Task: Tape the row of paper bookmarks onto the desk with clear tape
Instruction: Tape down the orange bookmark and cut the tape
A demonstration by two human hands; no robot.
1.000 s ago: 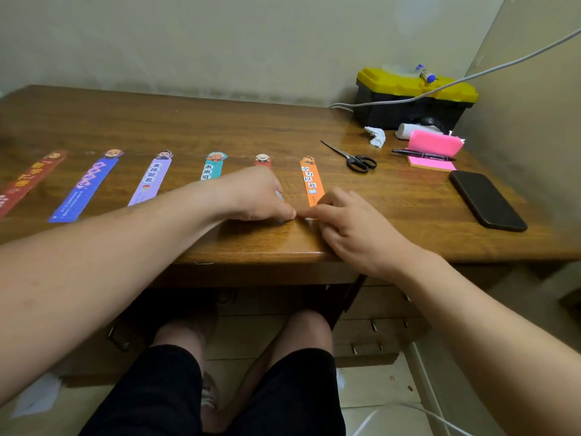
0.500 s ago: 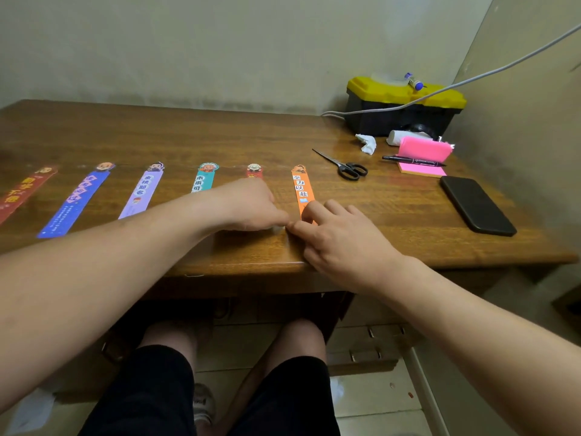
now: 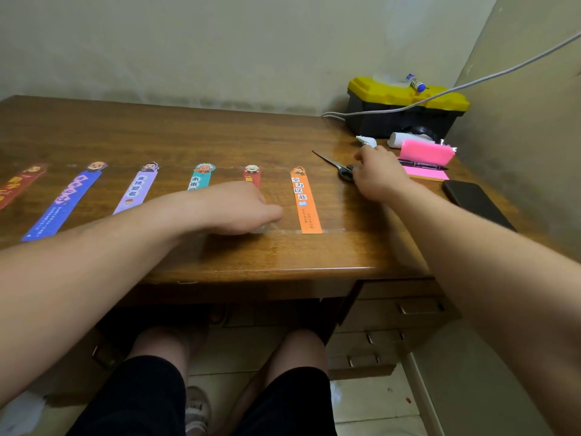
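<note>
Several paper bookmarks lie in a row on the wooden desk (image 3: 220,140): dark red (image 3: 19,184), blue (image 3: 63,199), purple (image 3: 138,187), teal (image 3: 201,176), red (image 3: 251,176) and orange (image 3: 305,202). A strip of clear tape (image 3: 330,230) crosses the orange bookmark's near end. My left hand (image 3: 239,209) rests curled on the desk over the teal and red bookmarks' lower parts, gripping a clear tape roll (image 3: 261,228) that is mostly hidden. My right hand (image 3: 377,174) is at the scissors (image 3: 333,163), with its fingers curled over the handles.
At the back right stands a black toolbox with a yellow lid (image 3: 405,105), with a grey cable (image 3: 503,70) running over it. Pink sticky notes (image 3: 427,155), a pen (image 3: 421,165) and a black phone (image 3: 474,202) lie near the right wall. The desk's front edge is close.
My right hand left the orange bookmark's near end and moved right and back to the scissors. The left hand stayed by the tape. The camera tilted slightly.
</note>
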